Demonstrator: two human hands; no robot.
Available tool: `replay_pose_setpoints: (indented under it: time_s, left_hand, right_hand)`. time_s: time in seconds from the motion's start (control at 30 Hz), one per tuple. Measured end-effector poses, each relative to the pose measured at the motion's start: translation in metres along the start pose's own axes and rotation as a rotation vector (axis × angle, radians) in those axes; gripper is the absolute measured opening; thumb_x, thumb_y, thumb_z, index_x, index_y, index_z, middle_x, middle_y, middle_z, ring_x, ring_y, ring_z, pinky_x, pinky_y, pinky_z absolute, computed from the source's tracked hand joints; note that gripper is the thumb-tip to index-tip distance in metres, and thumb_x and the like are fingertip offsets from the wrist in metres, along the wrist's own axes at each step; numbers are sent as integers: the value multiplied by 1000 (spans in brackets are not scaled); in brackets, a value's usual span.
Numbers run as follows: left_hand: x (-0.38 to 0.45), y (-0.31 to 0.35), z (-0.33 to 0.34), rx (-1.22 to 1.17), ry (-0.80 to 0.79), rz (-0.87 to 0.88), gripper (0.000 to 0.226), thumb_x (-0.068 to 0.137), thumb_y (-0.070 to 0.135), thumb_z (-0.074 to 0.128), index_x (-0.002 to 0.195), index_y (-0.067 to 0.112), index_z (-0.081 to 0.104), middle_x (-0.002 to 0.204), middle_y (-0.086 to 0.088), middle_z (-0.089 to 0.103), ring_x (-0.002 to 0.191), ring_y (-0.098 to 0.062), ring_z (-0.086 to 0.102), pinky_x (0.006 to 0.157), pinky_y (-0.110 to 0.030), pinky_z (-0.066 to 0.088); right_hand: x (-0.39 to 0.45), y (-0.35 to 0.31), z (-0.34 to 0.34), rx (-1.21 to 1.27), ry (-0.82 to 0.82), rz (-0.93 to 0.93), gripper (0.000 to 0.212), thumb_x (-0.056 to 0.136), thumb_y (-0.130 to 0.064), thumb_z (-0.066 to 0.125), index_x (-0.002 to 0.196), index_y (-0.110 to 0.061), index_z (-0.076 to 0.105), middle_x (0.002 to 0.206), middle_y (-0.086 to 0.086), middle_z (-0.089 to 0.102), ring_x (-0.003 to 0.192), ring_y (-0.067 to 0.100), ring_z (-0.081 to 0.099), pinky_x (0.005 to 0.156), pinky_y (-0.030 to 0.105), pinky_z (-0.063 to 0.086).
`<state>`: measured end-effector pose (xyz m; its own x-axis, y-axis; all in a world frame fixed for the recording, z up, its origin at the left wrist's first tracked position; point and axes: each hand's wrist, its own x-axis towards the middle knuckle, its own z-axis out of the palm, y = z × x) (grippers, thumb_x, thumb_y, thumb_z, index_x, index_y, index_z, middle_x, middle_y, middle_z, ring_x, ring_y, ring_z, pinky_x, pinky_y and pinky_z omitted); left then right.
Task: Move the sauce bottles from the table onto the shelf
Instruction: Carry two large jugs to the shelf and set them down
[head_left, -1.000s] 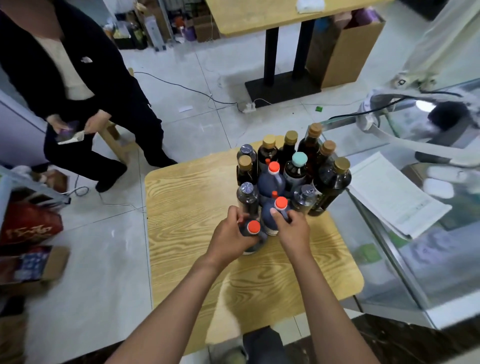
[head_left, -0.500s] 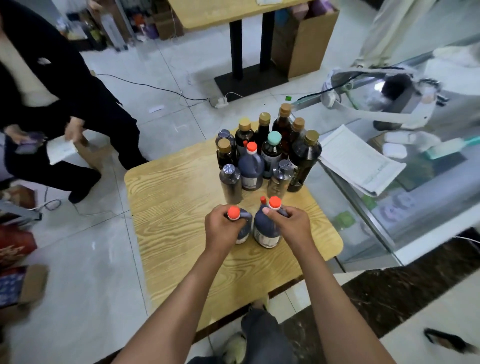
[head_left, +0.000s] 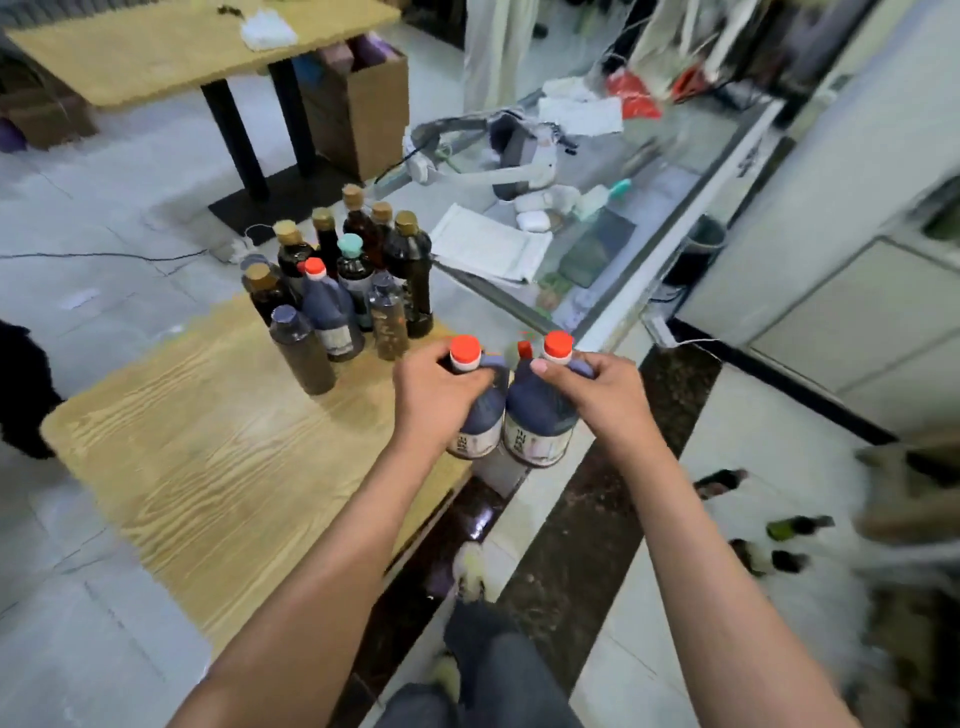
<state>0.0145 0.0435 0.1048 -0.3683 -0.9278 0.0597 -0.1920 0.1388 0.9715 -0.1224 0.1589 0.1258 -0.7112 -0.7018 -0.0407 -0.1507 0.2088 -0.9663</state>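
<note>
Gripping one dark sauce bottle each, the person's two hands meet at the centre of the frame. The left hand (head_left: 441, 397) curls around the neck and shoulder of a red-capped bottle (head_left: 480, 421), and the right hand (head_left: 597, 397) holds a second red-capped bottle (head_left: 540, 421) the same way, thumb lying across its neck just under the cap. Both bottles stand upright and touch side by side, their pale labels facing the camera. They sit at the right edge of the wooden table (head_left: 208, 467), partly over the floor; whether their bases rest on the tabletop cannot be told.

Up and to the left, the remaining cluster of bottles (head_left: 343, 280) stands on the far corner of the table: several with gold caps, one with a teal cap, one more with a red cap, and a few with grey caps, all packed closely.

Right of that cluster, a glass counter (head_left: 649, 218) runs toward the upper right, carrying a stack of papers (head_left: 488, 244) and blurred clutter. In the upper left stands another wooden table (head_left: 156, 57) with a cardboard box (head_left: 363, 104) beside its black leg. At the lower right, a couple of bottles lie blurred on the floor.
</note>
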Motion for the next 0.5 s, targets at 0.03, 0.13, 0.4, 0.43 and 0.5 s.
replay_pose_setpoints:
  time_s: [0.03, 0.13, 0.4, 0.43, 0.5]
  left_hand:
    - [-7, 10, 13, -13, -49, 16, 17, 55, 22, 75, 72, 19, 71, 69, 6, 68, 64, -1, 55, 62, -23, 48]
    - [-29, 43, 52, -35, -192, 90, 19, 52, 25, 75, 69, 28, 66, 68, 11, 66, 63, 1, 55, 64, -23, 49]
    - [-114, 155, 153, -181, -514, 264, 35, 55, 11, 79, 77, 34, 64, 72, 16, 67, 65, 3, 58, 63, -11, 47]
    - [-127, 170, 167, -196, -546, 285, 37, 56, 9, 80, 80, 31, 65, 73, 14, 67, 64, 4, 57, 62, -10, 46]
    - [-151, 196, 193, -235, -594, 317, 40, 57, 4, 81, 89, 24, 67, 76, 10, 69, 62, 6, 57, 61, -9, 45]
  right_hand:
    - [-11, -2, -17, 19, 53, 9, 45, 76, -27, 84, 50, -18, 49, 51, -8, 36, 50, 3, 33, 46, 20, 25]
    - [-45, -9, -70, 68, 226, 23, 41, 75, -29, 84, 55, -17, 51, 55, -3, 37, 50, 5, 34, 46, 19, 26]
    - [-138, -37, -212, 134, 620, -3, 49, 62, -46, 84, 44, -22, 46, 50, -11, 38, 51, 5, 35, 48, 19, 30]
    - [-148, -39, -230, 153, 667, -25, 48, 62, -45, 84, 45, -22, 47, 52, -9, 40, 53, 6, 37, 50, 20, 32]
    - [-168, -42, -264, 176, 746, -62, 46, 58, -48, 85, 55, -16, 52, 59, 3, 42, 61, 12, 40, 56, 29, 33]
